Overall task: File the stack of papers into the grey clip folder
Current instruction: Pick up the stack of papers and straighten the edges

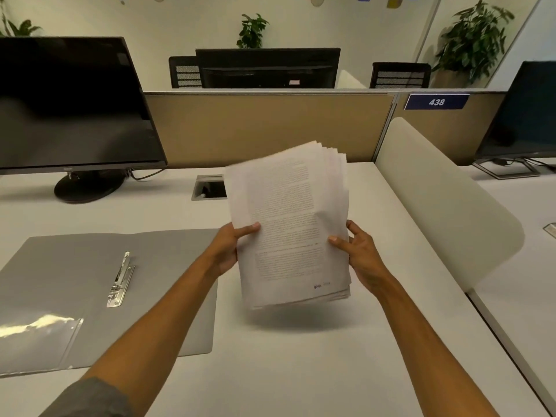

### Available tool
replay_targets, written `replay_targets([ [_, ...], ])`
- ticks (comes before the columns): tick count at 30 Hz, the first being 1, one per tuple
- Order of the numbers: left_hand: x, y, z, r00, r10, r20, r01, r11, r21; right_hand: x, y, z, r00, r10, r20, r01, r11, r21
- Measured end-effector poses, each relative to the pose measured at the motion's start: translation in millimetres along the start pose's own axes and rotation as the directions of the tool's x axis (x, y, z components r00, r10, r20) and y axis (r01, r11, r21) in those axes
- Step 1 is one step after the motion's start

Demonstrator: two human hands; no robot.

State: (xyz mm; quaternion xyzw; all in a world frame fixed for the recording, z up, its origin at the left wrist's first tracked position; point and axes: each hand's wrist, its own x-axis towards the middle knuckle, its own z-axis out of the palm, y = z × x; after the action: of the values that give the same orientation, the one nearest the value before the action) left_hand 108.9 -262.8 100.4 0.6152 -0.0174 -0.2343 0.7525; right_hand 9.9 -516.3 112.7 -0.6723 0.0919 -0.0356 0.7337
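Pinching the stack of papers (290, 227) from both sides — left hand (227, 251) with thumb pressed onto the printed top sheet and fingers hidden behind, right hand (361, 254) with thumb on the opposite edge and fingers curled round the back. Held clear of the white desk (301, 371), tilted nearly upright, with a soft shadow beneath the lower edge. Fanned unevenly at the top corner, so not yet squared; slightly blurred, print unreadable.

Lying well apart to the left: grey clip folder (168, 266), opened flat on the desk, metal clip (120, 279) on its inner panel, clear plastic pocket (39, 329) at the near corner. Cannot tell whether the clip is raised or lowered. Holding no sheets at all.

Judging progress as early — folder opened and ready, papers gathered in hand, nothing filed. Remaining, by the look of it: evening up the edges, carrying the stack across to the clip, seating it there, closing the cover.

Beyond, a dark monitor (72, 106) and a tan partition (264, 127).
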Motion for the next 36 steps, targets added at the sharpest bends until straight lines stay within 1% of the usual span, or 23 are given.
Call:
replay_targets([
  [3, -1.4, 17.8, 11.5, 0.982, 0.177, -0.058, -0.173, 0.982, 0.077, 1.7, -11.1, -0.5, 0.996, -0.084, -0.020, 0.081, 0.992, -0.092],
  [5, -3.2, 25.4, 19.0, 0.960, 0.268, -0.082, -0.257, 0.959, 0.119, 4.0, -16.7, 1.7, 0.990, -0.135, -0.026, 0.129, 0.977, -0.171],
  [7, -3.3, 28.4, 25.3, 0.934, 0.332, -0.128, -0.313, 0.938, 0.151, 6.1, -20.9, 5.9, 0.984, -0.176, -0.041, 0.164, 0.965, -0.206],
  [10, -4.0, 27.1, 30.4, 0.909, 0.372, -0.190, -0.350, 0.926, 0.138, 5.7, -22.9, 10.9, 0.973, -0.226, -0.048, 0.213, 0.959, -0.188],
  [14, -7.9, 21.4, 24.8, 0.906, 0.361, -0.219, -0.343, 0.932, 0.118, 3.3, -14.9, 8.9, 0.962, -0.253, -0.099, 0.235, 0.959, -0.159],
  [17, -9.1, 15.9, 22.5, 0.923, 0.355, -0.148, -0.336, 0.931, 0.141, 2.1, -11.0, 10.8, 0.957, -0.256, -0.140, 0.230, 0.957, -0.176],
  [19, -8.7, 12.8, 21.8, 0.932, 0.344, -0.109, -0.323, 0.930, 0.175, 1.5, -7.4, 12.8, 0.960, -0.246, -0.136, 0.221, 0.960, -0.175],
  [23, -5.9, 12.4, 20.8, 0.938, 0.341, -0.057, -0.311, 0.904, 0.294, 1.4, -1.0, 14.4, 0.971, -0.214, -0.110, 0.192, 0.965, -0.181],
  [27, -4.5, 18.4, 21.7, 0.946, 0.321, -0.053, -0.290, 0.905, 0.310, 1.5, -8.0, 14.7, 0.972, -0.205, -0.112, 0.181, 0.964, -0.196],
  [29, -4.0, 22.5, 23.7, 0.949, 0.312, -0.052, -0.286, 0.917, 0.280, 1.7, -14.9, 13.6, 0.974, -0.204, -0.099, 0.182, 0.965, -0.189],
  [32, -4.3, 26.1, 28.8, 0.946, 0.318, -0.069, -0.300, 0.935, 0.191, 3.2, -23.6, 10.6, 0.977, -0.189, -0.098, 0.170, 0.970, -0.175],
  [36, -1.8, 20.1, 28.4, 0.952, 0.274, -0.138, -0.280, 0.960, -0.020, -1.8, -25.0, -0.8, 0.979, -0.162, -0.127, 0.140, 0.976, -0.166],
])
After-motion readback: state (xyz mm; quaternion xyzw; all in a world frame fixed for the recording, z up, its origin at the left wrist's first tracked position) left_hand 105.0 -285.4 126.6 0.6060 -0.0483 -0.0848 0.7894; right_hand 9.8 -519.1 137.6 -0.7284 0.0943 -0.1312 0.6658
